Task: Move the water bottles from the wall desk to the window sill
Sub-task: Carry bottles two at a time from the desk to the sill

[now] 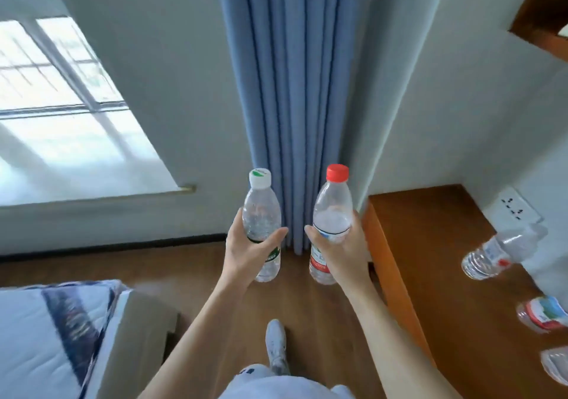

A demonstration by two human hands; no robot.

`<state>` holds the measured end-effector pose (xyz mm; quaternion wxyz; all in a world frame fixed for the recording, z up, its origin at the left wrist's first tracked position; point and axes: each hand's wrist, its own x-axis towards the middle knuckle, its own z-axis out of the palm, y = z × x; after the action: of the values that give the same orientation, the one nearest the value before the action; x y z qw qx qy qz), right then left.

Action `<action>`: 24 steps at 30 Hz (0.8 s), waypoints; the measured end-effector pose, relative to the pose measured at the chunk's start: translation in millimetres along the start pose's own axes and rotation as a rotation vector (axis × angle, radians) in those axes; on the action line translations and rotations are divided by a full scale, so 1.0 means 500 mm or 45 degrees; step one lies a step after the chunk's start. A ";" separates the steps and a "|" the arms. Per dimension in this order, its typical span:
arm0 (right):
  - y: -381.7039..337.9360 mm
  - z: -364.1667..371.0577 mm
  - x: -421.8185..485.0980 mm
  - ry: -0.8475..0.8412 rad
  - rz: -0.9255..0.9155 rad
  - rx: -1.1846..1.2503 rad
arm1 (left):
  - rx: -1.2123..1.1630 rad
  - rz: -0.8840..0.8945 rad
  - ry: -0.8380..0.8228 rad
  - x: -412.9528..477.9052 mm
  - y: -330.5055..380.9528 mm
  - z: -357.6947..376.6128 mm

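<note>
We hold two water bottles upright in the air: our left hand (246, 252) wraps the white-capped bottle (262, 223), our right hand (341, 248) the red-capped bottle (332, 223) (both before the blue curtain (292, 91)). Three bottles (498, 252) remain along the wall desk's (430, 245) right edge; the window sill (92, 188) lies left.

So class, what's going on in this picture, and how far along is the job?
A person stands facing the blue curtain, one water bottle in each hand. The left hand holds the white-capped bottle; the right hand holds the red-capped bottle. Neither is on the window sill yet. At least three more bottles are still on the wooden desk to the right.
</note>
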<state>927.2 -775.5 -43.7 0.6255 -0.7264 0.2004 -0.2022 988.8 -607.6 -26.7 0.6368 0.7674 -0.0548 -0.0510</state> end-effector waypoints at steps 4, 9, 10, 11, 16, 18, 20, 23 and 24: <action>-0.032 0.136 -0.004 -0.206 -0.029 -0.013 | -0.017 -0.026 0.274 -0.016 -0.014 -0.130; -0.048 0.302 -0.006 -0.442 -0.052 -0.010 | -0.042 -0.079 0.504 -0.015 -0.056 -0.274; -0.050 0.334 -0.003 -0.479 -0.055 -0.011 | -0.042 -0.093 0.545 -0.008 -0.067 -0.301; -0.052 0.367 0.002 -0.512 -0.061 -0.012 | -0.041 -0.107 0.591 0.001 -0.079 -0.327; -0.063 0.546 0.057 -0.649 -0.090 -0.035 | -0.023 -0.142 0.735 0.090 -0.124 -0.448; -0.077 0.626 0.089 -0.699 -0.115 -0.064 | -0.023 -0.146 0.787 0.141 -0.136 -0.503; -0.093 0.709 0.125 -0.746 -0.155 -0.094 | -0.033 -0.146 0.841 0.197 -0.149 -0.563; -0.117 0.825 0.176 -0.792 -0.197 -0.123 | -0.057 -0.145 0.907 0.276 -0.163 -0.651; -0.123 0.858 0.190 -0.808 -0.208 -0.135 | -0.060 -0.138 0.924 0.298 -0.164 -0.677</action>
<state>1242.9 -463.6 -36.8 0.5997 -0.7985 -0.0531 -0.0044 1187.8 -285.8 -46.5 0.6286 0.7224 0.2168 0.1895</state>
